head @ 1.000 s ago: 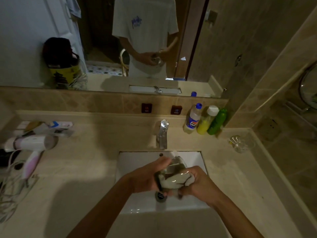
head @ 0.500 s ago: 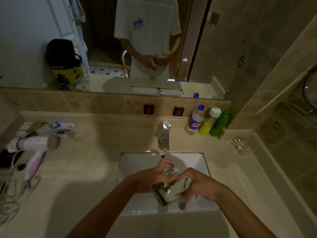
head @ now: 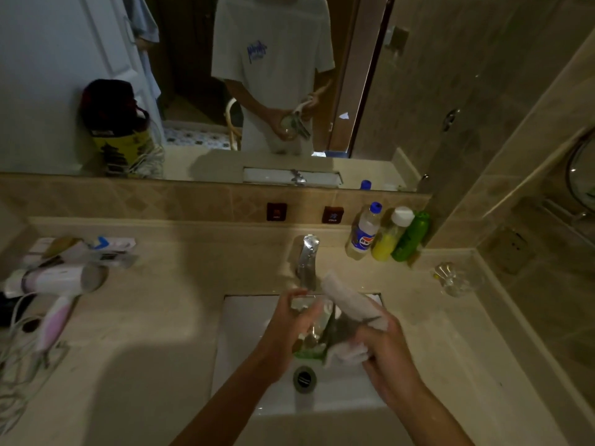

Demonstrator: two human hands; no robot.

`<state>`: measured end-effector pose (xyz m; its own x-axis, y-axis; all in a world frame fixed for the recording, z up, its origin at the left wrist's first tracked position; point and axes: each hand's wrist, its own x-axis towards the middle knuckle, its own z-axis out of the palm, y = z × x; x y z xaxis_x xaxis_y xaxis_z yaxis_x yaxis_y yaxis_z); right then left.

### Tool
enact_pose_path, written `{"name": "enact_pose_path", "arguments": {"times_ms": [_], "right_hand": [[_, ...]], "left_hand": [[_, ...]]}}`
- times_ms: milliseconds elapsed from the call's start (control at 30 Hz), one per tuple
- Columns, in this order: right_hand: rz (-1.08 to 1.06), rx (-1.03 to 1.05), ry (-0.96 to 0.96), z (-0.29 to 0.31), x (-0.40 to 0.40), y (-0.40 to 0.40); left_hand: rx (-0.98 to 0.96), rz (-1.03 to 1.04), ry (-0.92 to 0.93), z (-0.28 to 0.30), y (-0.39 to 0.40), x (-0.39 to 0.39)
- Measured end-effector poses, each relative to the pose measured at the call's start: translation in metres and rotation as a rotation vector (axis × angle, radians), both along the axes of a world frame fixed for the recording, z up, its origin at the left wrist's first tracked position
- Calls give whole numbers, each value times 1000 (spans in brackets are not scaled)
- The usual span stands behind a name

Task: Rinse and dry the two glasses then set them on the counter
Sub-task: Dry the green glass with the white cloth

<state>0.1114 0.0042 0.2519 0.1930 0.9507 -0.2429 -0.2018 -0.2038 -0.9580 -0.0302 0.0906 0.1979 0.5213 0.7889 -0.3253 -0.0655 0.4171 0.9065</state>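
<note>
Labels first: "HOT" (head: 276,211) and "COLD" (head: 332,215) on the wall plaques, Pepsi logo on the clear bottle (head: 363,233) holding pale liquid. Glass (head: 310,320) over the sink (head: 244,342), lying tilted, gripped by left hand (head: 285,329). Right hand (head: 383,352) clutching a white cloth (head: 349,305) against it. Second glass (head: 457,280) on the surface (head: 154,317), far right; upright or not, can't tell.

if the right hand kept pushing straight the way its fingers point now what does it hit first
Probably the glass: the right hand points left with the cloth bunched against it, and the left hand grips the far side. Depth is unclear.
</note>
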Motion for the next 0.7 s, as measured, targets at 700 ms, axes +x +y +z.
{"name": "enact_pose_path", "arguments": {"times_ms": [700], "right_hand": [[-147,73,-443,-25,-50,2]], "left_hand": [[-176,377,-271,2,-15,42]]}}
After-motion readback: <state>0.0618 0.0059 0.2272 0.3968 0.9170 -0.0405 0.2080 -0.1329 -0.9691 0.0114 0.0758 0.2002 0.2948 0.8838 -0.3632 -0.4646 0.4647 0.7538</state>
